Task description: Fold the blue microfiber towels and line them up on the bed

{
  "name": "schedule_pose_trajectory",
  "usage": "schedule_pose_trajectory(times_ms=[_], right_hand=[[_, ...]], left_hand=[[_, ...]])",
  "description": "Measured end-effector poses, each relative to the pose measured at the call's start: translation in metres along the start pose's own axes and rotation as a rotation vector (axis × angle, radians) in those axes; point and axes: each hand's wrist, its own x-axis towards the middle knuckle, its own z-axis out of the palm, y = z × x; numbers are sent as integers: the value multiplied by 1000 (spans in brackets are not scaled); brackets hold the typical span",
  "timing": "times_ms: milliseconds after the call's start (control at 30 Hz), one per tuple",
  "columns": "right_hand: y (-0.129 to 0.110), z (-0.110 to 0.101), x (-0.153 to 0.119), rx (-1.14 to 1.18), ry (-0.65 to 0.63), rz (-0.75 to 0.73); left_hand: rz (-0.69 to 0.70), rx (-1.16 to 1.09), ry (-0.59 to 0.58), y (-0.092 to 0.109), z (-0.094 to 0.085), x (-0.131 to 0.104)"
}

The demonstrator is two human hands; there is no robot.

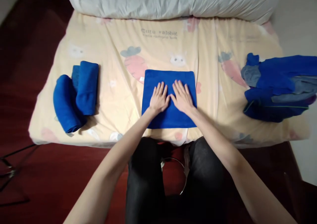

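Note:
A blue cloth (170, 120) lies flat on the bed in front of me, a neat rectangle with its long sides running left to right. My left hand (159, 98) rests palm down on its left half, fingers stretched and pointing away from me. On the right half my right hand (181, 96) is spread flat too, its thumb close to the left hand's thumb. Neither hand grips anything. A small white tag (142, 79) pokes out at the cloth's left edge.
Rolled blue cloths (65, 101) lie at the left of the bed beside a folded one (88, 88). At the right is a loose pile of blue and grey cloths (279, 85). A white quilt (173, 1) spans the back of the printed bedsheet (119, 108).

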Motion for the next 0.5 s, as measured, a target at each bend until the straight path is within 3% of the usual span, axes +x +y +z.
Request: schedule_pose_trajectory(times_ms=[67,200,500], right_hand=[[-13,-1,-40,46,-50,-72],[-14,-11,-96,40,-22,38],[5,-39,-174,40,-121,162]], left_hand=[[1,44,-29,22,1,-43],[-25,124,-108,36,-12,-110],[-363,180,-251,54,-44,-170]])
